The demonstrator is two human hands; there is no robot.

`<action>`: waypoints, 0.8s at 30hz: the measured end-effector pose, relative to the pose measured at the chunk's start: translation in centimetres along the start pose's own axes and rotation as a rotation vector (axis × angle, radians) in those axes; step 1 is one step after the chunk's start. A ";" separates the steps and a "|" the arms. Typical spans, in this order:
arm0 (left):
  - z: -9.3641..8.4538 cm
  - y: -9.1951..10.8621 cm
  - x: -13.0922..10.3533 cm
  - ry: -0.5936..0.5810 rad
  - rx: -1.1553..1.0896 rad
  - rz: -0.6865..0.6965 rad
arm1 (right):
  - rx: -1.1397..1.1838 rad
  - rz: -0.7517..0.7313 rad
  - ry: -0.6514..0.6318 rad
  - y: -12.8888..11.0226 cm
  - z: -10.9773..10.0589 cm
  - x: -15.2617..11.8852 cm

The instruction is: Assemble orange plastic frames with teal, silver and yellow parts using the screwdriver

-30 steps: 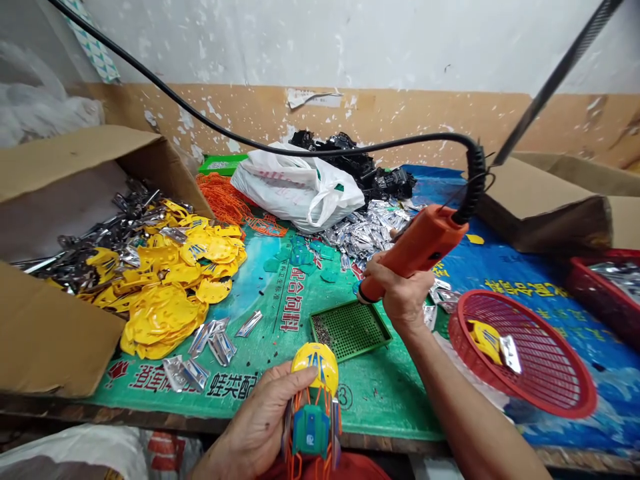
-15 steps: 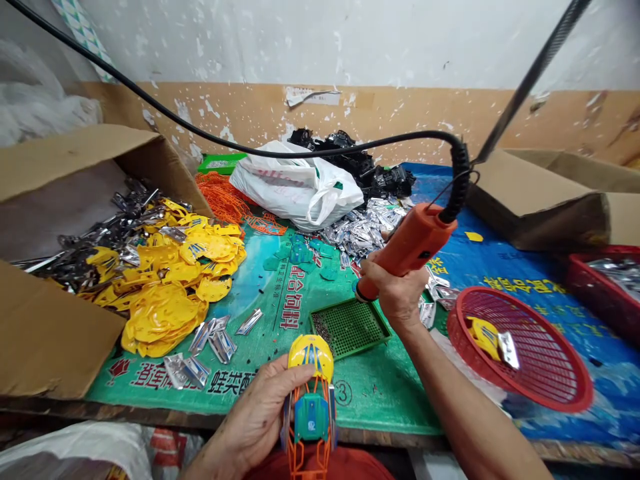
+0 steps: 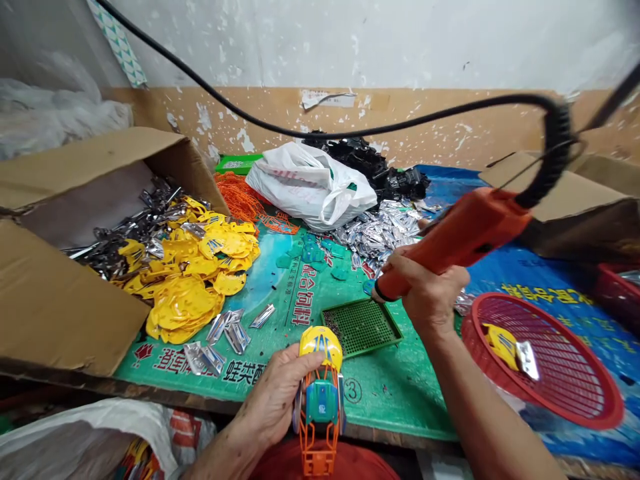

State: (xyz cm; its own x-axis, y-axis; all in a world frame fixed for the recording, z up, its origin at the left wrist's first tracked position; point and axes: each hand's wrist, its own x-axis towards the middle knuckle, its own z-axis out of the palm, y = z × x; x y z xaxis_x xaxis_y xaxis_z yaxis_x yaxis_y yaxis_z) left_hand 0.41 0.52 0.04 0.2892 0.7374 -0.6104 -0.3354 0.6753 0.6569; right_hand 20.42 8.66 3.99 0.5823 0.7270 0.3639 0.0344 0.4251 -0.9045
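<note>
My left hand grips a toy car at the table's front edge, thumb on its yellow hood. The car has a green middle piece and an orange frame. My right hand is wrapped around an orange electric screwdriver, which slants down to the left. Its tip is near the back edge of a green perforated tray; whether it touches anything I cannot tell. Small screws lie at the tray's left side. Flat green pieces and silvery parts lie behind the tray.
Yellow parts spill from a cardboard box on the left. A red basket on the right holds a yellow piece and a silvery one. A white bag sits at the back. The screwdriver's black cable crosses above the table.
The view has shifted, so the table appears further right. The screwdriver's rear end has swung right and its body lies flatter. My left hand still holds the toy car much as before.
</note>
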 end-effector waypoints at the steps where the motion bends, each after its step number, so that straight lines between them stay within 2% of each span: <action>1: 0.0 0.0 0.0 0.007 -0.005 0.002 | 0.024 -0.002 -0.010 -0.8 0.0 -0.2; 6: 0.1 0.1 0.1 -0.005 -0.044 0.028 | 0.237 0.048 -0.145 -5.1 0.2 -2.7; 10: 0.2 0.0 0.1 0.004 -0.079 0.025 | 0.350 0.151 -0.282 -7.0 0.4 -5.0; 15: -0.1 -0.2 0.2 -0.001 -0.072 0.017 | 0.375 0.184 -0.355 -6.8 0.6 -6.6; 24: -0.2 -0.4 0.1 0.019 -0.054 0.031 | 0.352 0.196 -0.383 -6.3 0.7 -6.9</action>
State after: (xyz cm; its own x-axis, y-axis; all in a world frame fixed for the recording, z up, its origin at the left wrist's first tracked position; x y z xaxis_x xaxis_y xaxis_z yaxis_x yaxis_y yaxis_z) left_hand 0.38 0.33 -0.36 0.2608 0.7575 -0.5985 -0.3923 0.6496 0.6512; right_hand 15.60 1.41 7.31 0.2112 0.9268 0.3106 -0.3566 0.3690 -0.8583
